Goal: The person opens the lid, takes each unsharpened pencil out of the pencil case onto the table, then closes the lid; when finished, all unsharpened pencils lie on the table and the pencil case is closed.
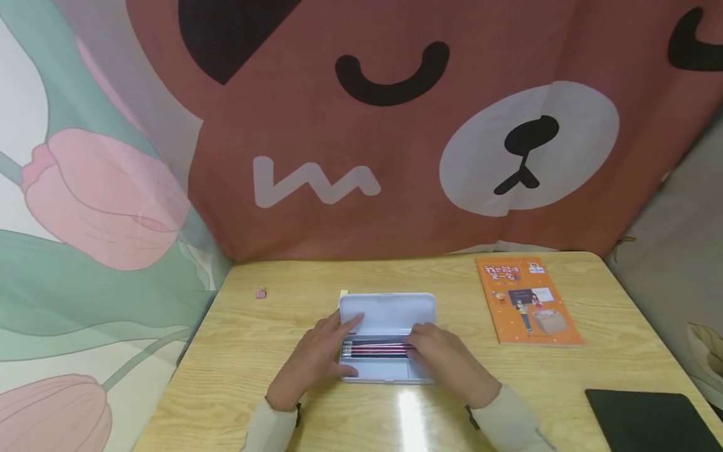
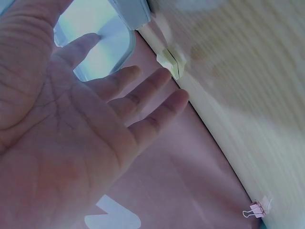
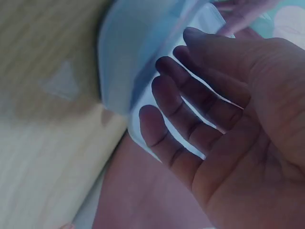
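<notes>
Head view: showing a white pencil case (image 1: 375, 370) lying open in the middle of the desk (image 1: 226, 389), with its lid (image 1: 386, 311) raised at the far side and pencils (image 1: 373, 351) lying lengthwise inside. Spreading the left hand (image 1: 310, 358) against the left end, with fingers nearly straight and nothing gripped. Curving the right hand (image 1: 449, 359) loosely over the right ends of the pencils, with a gap between thumb and fingers; not clearly showing fingertip contact. Expecting light, stiff, rather slippery handling; advising holding by both short ends, avoiding pinching at the hinge.
</notes>
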A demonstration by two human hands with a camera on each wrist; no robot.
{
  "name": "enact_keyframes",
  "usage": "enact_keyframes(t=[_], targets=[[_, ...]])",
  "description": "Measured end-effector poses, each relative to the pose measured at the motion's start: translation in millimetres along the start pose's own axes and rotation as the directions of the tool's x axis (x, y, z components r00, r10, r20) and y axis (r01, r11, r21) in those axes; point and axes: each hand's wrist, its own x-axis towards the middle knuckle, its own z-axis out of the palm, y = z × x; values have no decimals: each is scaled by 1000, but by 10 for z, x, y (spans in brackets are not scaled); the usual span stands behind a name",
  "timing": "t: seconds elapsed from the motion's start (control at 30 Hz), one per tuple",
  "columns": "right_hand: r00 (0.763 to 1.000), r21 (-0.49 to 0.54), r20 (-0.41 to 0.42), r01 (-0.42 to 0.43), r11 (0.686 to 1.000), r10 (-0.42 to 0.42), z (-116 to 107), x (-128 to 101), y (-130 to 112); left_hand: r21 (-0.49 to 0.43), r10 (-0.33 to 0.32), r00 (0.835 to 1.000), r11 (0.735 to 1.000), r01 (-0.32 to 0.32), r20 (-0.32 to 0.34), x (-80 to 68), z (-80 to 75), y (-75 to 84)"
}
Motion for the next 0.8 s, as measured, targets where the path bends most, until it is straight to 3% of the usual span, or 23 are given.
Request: enact_keyframes(t=[0.43,0.8], targets=[[992,-61,-107,53,997,-60,188,-35,130,-18,15,999,1000,-15,29,23,-39,6],[999,-95,-36,-24,995,20,170,6,97,-43,6,1000,999,-5,26,20,-46,4]])
